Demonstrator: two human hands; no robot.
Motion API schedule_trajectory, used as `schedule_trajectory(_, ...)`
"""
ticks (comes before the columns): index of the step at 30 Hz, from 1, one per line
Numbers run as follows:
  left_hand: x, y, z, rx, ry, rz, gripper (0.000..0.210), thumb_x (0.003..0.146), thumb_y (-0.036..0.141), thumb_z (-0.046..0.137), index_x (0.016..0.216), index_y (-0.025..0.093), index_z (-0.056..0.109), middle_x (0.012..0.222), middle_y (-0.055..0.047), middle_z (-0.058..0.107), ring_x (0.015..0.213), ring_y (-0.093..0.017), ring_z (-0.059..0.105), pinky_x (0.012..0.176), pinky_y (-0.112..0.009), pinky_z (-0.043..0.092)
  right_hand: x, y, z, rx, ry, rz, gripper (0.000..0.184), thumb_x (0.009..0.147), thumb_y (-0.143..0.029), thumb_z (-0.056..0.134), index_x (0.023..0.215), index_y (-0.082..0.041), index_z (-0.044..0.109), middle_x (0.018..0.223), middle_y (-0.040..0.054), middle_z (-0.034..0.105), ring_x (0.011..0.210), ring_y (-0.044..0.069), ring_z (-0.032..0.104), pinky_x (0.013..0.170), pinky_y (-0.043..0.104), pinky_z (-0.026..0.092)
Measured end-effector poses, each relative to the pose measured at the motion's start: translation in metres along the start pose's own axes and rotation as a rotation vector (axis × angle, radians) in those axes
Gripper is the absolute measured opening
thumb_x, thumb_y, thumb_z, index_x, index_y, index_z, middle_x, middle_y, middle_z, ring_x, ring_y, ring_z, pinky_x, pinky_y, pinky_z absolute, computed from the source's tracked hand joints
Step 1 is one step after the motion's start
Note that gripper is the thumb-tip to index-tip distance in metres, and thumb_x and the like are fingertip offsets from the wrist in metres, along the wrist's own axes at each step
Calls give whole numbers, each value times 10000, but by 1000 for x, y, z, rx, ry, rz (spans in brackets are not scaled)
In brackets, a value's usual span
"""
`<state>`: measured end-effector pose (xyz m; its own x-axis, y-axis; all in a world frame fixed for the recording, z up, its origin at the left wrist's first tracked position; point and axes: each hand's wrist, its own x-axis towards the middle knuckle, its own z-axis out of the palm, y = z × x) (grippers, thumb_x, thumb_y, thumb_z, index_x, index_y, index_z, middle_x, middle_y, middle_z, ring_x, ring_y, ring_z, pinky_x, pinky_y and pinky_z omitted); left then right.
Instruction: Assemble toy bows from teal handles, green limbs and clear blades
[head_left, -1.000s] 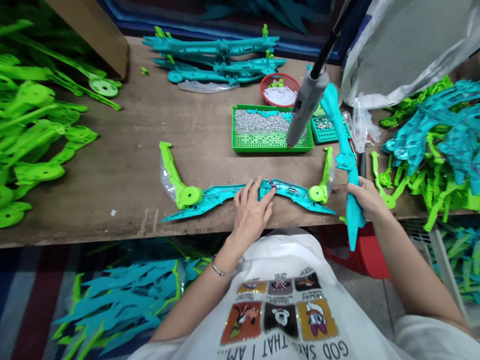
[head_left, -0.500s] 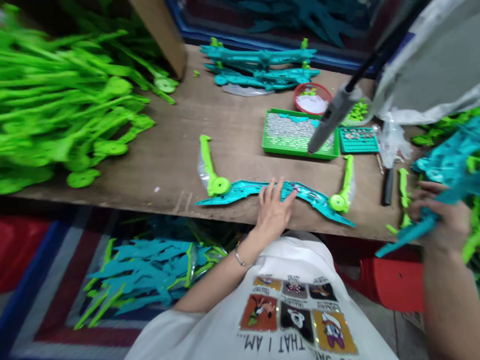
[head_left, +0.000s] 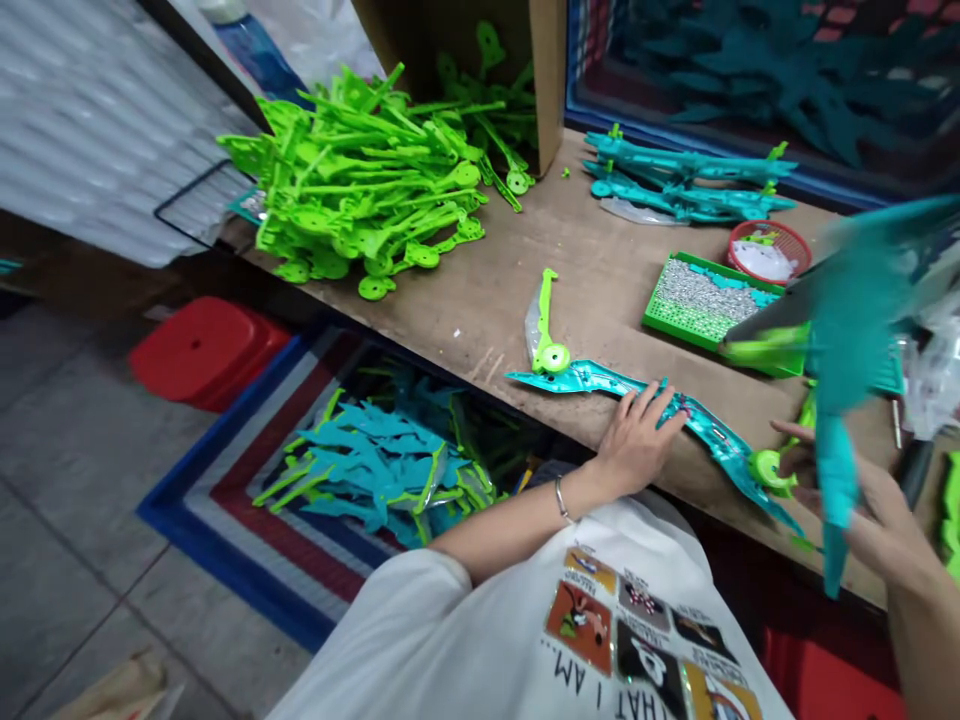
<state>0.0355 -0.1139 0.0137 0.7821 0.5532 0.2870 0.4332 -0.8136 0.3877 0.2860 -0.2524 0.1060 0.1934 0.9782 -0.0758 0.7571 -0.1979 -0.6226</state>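
Observation:
A teal bow-shaped plastic shell (head_left: 720, 437) lies along the table's front edge, its open inner side up. Lime-green arms with round discs are at its two ends; the left green arm (head_left: 546, 320) has a clear film-like piece along it. My left hand (head_left: 637, 440) is over the middle of the shell, fingers curled across it. On the right, my right hand (head_left: 877, 500) grips a second teal shell (head_left: 855, 340), raised upright above the table and smeared by motion. It hides part of the green tray and the first shell's right green arm.
A heap of green arms (head_left: 367, 190) covers the table's left. Assembled teal pieces (head_left: 690, 180) lie at the back, near a red basket (head_left: 808, 250) and a green tray (head_left: 660, 322) of small metal parts. Below left stands a crate (head_left: 225, 560) of finished pieces, beside a red stool (head_left: 202, 350).
The view has swung left. My right hand has brought the second teal shell up from the right side toward the first one. My left hand stays on the first shell.

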Motion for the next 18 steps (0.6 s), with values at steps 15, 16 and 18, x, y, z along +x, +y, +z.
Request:
schedule_trajectory(15, 3, 1, -11, -42, -4, -15, 443, 948, 200, 533, 1386, 218, 602, 1496, -141, 519, 1481, -334, 361, 1225, -547, 299, 92, -47, 16, 69, -118, -7, 641, 767, -307, 738, 1398, -261, 636, 1266, 21, 737, 1094, 329, 695, 1013, 465, 540)
schedule_trajectory(16, 3, 0, -11, -50, 1, -14, 444, 954, 198, 524, 1390, 217, 601, 1499, -141, 516, 1484, -333, 359, 1231, -549, 289, 92, -47, 18, 78, -97, -5, 638, 768, -301, 732, 1397, -251, 637, 1268, 22, 736, 1098, 323, 695, 1012, 458, 542)
schedule_trajectory(18, 3, -1, -9, -65, 3, -12, 453, 963, 191, 505, 1407, 220, 593, 1495, -144, 518, 1491, -335, 351, 1234, -556, 276, 90, -45, 23, 67, -52, -8, 619, 770, -289, 720, 1381, -216, 646, 1261, 40, 739, 1089, 314, 698, 1003, 440, 542)
